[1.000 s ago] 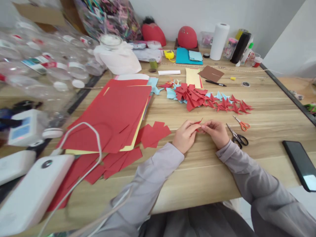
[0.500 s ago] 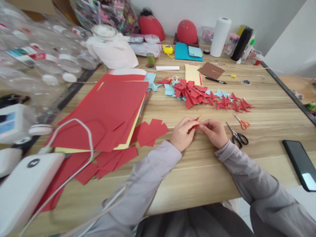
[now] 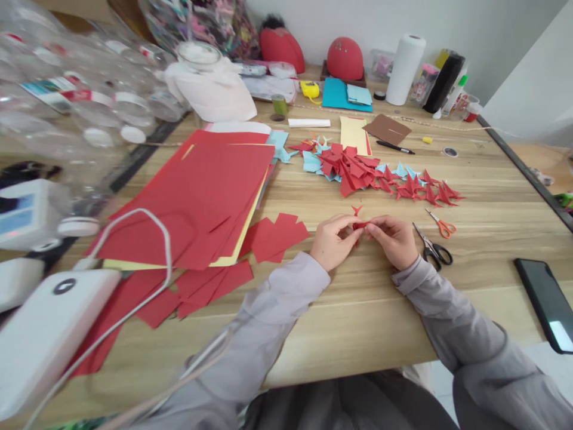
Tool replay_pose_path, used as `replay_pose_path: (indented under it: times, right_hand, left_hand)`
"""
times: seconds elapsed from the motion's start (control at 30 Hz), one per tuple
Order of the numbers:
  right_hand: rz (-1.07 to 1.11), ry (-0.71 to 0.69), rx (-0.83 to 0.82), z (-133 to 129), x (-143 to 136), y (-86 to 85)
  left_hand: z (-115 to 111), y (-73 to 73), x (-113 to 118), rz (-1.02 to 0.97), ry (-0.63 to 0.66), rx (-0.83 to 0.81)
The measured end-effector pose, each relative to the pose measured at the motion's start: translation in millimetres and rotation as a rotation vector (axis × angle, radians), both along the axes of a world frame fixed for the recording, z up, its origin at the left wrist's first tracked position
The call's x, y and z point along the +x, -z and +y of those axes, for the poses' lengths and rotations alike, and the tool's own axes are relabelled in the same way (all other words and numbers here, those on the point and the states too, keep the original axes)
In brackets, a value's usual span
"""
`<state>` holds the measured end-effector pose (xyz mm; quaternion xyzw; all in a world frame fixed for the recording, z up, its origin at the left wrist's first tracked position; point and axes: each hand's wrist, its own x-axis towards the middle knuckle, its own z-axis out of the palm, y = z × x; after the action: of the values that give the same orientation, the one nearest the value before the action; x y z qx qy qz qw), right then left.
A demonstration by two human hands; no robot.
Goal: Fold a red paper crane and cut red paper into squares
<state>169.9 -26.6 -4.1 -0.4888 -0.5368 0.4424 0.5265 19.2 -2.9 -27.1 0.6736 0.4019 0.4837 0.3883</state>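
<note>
A small folded red paper piece [image 3: 360, 226] is pinched between my hands above the table; thin pointed tips of it stick out above and below the fingers. My left hand [image 3: 335, 242] is closed on its left side. On its right end, my right hand [image 3: 393, 239] grips with thumb and forefinger. Beyond the hands lies a heap of folded red paper pieces [image 3: 351, 167], with finished-looking red paper cranes [image 3: 408, 186] and light blue ones along its right. Black-handled scissors [image 3: 433, 249] and orange-handled scissors [image 3: 443, 226] rest just right of my right hand.
Left of my hands are loose red paper squares [image 3: 277, 237] and a stack of red sheets [image 3: 201, 197]. A white power bank [image 3: 45, 334] with a cable stands at the front left, near plastic bottles [image 3: 89, 101]. A phone [image 3: 548, 304] lies at the right edge.
The red piece has turned in my fingers, so its forked tip now points up and another part hangs below. Both hands stay close together; the whole view has shifted slightly.
</note>
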Motion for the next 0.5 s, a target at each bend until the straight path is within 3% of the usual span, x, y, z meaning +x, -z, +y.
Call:
replay_pose_path:
  times: [0.13, 0.33, 0.5]
  right_hand:
    - [0.006, -0.013, 0.024, 1.1, 0.9, 1.8]
    - [0.047, -0.061, 0.021, 1.0, 1.6, 3.2]
    - [0.042, -0.057, 0.01, 1.6, 2.4, 3.4]
  left_hand:
    - [0.5, -0.4, 0.4, -0.035, 0.051, -0.034]
    - [1.6, -3.4, 0.5, -0.145, 0.137, -0.211]
    - [0.8, -6.0, -0.1, -0.145, 0.144, -0.23]
